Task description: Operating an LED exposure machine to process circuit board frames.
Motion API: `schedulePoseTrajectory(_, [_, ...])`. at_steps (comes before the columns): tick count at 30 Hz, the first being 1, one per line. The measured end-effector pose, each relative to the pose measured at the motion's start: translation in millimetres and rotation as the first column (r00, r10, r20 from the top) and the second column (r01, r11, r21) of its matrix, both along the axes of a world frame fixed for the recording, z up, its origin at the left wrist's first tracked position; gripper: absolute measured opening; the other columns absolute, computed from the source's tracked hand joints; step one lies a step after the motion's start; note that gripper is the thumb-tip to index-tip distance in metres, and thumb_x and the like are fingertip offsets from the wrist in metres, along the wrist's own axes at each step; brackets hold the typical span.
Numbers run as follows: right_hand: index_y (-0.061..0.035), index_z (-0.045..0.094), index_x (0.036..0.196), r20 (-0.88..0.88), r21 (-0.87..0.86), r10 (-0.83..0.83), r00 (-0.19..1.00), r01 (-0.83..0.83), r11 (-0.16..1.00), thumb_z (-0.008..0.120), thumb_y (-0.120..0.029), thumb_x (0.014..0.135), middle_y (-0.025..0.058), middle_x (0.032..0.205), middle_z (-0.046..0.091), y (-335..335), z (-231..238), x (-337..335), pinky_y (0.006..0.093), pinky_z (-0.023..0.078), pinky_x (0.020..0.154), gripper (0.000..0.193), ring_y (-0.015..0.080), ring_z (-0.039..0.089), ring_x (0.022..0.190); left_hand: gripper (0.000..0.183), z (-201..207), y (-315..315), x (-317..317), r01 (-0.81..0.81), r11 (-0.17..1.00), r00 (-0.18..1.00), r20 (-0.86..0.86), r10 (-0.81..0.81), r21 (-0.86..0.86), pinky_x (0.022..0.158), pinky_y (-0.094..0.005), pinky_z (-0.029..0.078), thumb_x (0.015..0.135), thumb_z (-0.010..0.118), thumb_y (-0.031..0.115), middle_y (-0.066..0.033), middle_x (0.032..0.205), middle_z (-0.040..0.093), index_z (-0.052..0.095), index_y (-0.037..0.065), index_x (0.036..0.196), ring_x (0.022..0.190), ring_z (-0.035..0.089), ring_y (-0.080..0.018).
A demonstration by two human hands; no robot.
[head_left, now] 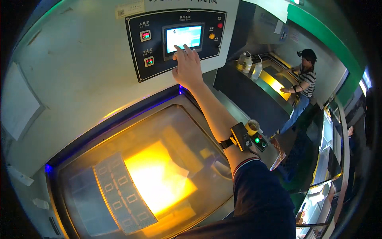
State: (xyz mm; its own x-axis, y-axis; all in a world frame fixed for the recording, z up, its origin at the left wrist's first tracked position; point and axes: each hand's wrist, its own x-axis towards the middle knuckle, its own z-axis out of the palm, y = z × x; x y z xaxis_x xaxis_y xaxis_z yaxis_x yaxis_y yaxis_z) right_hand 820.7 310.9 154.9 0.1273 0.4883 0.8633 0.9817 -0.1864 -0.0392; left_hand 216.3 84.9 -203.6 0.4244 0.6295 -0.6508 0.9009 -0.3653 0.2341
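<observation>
My right hand [188, 68] reaches up to a lit touch screen [184, 38] on a black control panel [157, 49]. Its fingers are stretched out and apart, with the tips at the screen's lower edge; nothing is held. A device with a black case [241, 136] is strapped to my right wrist. Below the arm lies a framed, glossy machine bed [135, 126]. A grey patterned panel [124, 194] rests there beside a bright yellow glowing area [155, 175]. My left hand is out of view.
A small control box [259, 142] with lit buttons and a round container [252, 126] sit right of my forearm. Squeeze bottles [256, 71] stand farther back. A co-worker in a striped shirt [307, 77] leans over another lit bed at the right. Lit shelves [318, 195] line the lower right.
</observation>
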Motion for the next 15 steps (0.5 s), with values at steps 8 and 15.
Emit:
schedulePoseTrajectory(8, [-0.0111, 0.046, 0.111, 0.092, 0.048, 0.007, 0.996, -0.011, 0.999, 0.061, -0.005, 0.072, 0.0093, 0.143, 0.045, 17, -8, 16, 0.0582, 0.022, 0.114, 0.042, 0.0365, 0.034, 0.138, 0.024, -4, -1, -5, -0.070, 0.997, 0.997, -0.024, 0.070, -0.030, 0.072, -0.0459, 0.053, 0.083, 0.057, 0.029, -0.0128, 0.085, 0.071, 0.073, 0.011, 0.086, 0.077, 0.069, -0.0299])
schedulePoseTrajectory(15, [-0.0046, 0.057, 0.120, -0.830, -0.182, 0.332, 0.448, -0.781, 0.598, 0.045, -0.012, 0.097, 0.0186, 0.110, 0.064, -144, -209, -76, 0.0410, 0.049, 0.090, 0.027, 0.0307, 0.062, 0.104, 0.024, -46, -108, -105, 0.159, 0.952, 0.982, 0.059, -0.180, 0.262, 0.073, -0.0457, 0.053, 0.082, 0.058, 0.029, -0.0119, 0.084, 0.071, 0.073, 0.011, 0.084, 0.077, 0.069, -0.0295])
